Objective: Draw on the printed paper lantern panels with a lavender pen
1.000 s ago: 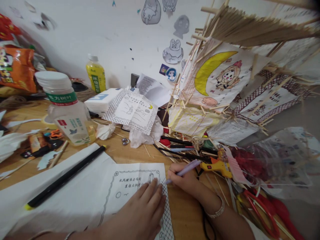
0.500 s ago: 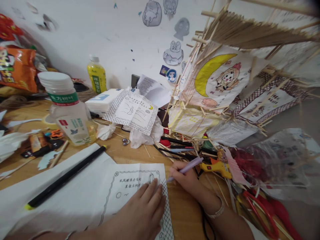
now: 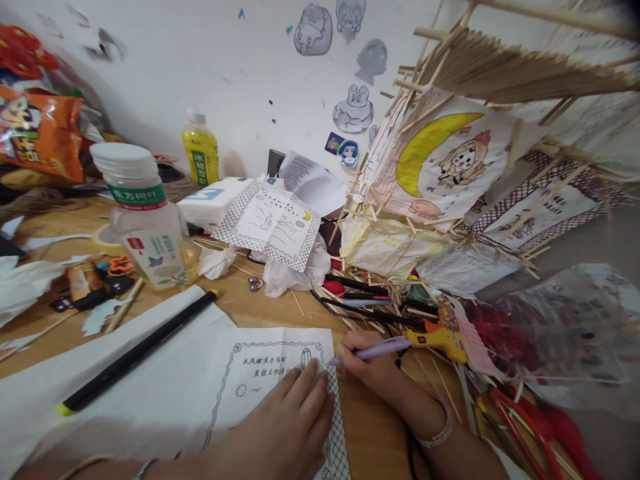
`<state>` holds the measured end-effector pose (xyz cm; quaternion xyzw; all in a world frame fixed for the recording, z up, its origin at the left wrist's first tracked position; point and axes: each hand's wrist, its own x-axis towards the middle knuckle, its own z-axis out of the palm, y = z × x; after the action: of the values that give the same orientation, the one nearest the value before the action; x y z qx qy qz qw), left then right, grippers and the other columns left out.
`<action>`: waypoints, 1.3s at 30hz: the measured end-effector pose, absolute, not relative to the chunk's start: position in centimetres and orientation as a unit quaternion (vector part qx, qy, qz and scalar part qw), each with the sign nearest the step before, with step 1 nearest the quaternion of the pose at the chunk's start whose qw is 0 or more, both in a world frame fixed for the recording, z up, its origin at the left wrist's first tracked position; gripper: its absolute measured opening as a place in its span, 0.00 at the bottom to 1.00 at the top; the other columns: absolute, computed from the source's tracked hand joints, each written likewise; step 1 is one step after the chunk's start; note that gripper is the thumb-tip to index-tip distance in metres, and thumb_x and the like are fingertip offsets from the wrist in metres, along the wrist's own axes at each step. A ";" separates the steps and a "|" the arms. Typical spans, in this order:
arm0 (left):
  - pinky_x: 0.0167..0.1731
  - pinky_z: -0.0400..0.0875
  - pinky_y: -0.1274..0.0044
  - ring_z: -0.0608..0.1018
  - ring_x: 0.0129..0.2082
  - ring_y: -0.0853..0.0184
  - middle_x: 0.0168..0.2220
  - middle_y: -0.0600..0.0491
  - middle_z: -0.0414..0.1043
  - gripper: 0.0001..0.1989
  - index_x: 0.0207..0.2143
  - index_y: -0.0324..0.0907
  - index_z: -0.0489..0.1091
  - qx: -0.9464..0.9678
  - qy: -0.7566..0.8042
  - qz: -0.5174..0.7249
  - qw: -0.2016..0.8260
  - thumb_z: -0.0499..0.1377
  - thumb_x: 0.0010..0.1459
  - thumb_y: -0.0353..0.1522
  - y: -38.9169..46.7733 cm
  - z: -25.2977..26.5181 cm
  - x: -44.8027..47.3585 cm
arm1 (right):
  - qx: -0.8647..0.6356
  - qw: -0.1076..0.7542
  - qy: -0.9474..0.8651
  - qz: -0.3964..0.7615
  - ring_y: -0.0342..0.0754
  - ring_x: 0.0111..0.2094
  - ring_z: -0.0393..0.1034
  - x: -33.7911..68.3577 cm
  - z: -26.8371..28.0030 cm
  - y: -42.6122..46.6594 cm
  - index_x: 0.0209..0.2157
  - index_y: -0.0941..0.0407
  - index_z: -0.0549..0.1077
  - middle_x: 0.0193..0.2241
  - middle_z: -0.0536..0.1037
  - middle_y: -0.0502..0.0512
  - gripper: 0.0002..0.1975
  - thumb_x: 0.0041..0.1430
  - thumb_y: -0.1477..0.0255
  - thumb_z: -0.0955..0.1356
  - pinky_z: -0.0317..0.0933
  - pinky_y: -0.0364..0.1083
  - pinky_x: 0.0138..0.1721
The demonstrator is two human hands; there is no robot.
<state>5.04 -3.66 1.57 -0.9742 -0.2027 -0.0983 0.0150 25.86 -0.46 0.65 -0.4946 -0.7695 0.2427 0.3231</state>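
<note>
My right hand (image 3: 364,363) grips a lilac pen (image 3: 383,348). The pen's tip meets the right border of a white paper sheet (image 3: 260,413), where a crosshatched strip runs down the edge. Lines of handwriting, a small circle and a lantern shape, framed by a wavy border, are drawn on it. Across the lower part of the sheet my left hand (image 3: 280,427) lies flat with its fingers stretched out, hiding some of the drawing. To the left, a black marker with yellow ends (image 3: 140,350) rests on a larger blank white sheet (image 3: 165,400).
A wide bottle (image 3: 150,247) and a yellow drink bottle (image 3: 201,150) stand behind. A finished-looking drawing (image 3: 273,223) leans on a tissue pack (image 3: 215,203). At right are a stick-and-paper structure (image 3: 440,160), a yellow glue gun (image 3: 437,340) and red-handled scissors (image 3: 525,427).
The pen has tilted lower, toward horizontal, and its tip has shifted slightly onto the paper's right edge. My left hand stays flat on the sheet. The view has swung slightly.
</note>
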 end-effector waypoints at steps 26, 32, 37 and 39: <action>0.52 0.60 0.64 0.69 0.55 0.52 0.54 0.44 0.70 0.20 0.50 0.36 0.70 -0.973 -0.199 -0.110 0.030 0.50 0.66 0.40 -3.5 1.5 5.2 | -0.572 0.346 -0.724 0.170 0.42 0.18 0.58 26.5 -0.4 -0.1 0.14 0.54 0.59 0.13 0.62 0.45 0.18 0.56 0.69 0.61 0.53 0.41 0.22; 0.52 0.60 0.64 0.68 0.55 0.52 0.54 0.43 0.70 0.20 0.52 0.36 0.69 -0.973 -0.201 -0.112 0.032 0.50 0.66 0.40 -3.8 1.2 5.1 | -0.589 0.370 -0.697 0.175 0.42 0.17 0.61 26.4 0.2 -0.2 0.13 0.54 0.60 0.12 0.64 0.46 0.18 0.57 0.70 0.61 0.56 0.42 0.24; 0.51 0.60 0.64 0.68 0.55 0.52 0.53 0.43 0.71 0.20 0.51 0.36 0.70 -0.973 -0.194 -0.118 0.042 0.50 0.65 0.41 -3.8 1.0 4.9 | -0.559 0.358 -0.708 0.241 0.41 0.16 0.60 26.3 0.5 -0.5 0.15 0.55 0.64 0.13 0.66 0.46 0.18 0.57 0.68 0.62 0.55 0.41 0.21; 0.51 0.60 0.64 0.68 0.55 0.52 0.53 0.43 0.70 0.20 0.51 0.36 0.70 -0.972 -0.199 -0.120 0.045 0.51 0.65 0.40 -3.8 1.0 5.1 | -0.547 0.348 -0.722 0.244 0.41 0.16 0.61 26.3 0.5 -0.5 0.16 0.55 0.64 0.13 0.66 0.46 0.17 0.57 0.68 0.62 0.55 0.41 0.21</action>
<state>5.05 -3.76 0.98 -0.9716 -0.1987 -0.1203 0.0451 26.26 -0.46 0.51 -0.5468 -0.7217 0.2436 0.3475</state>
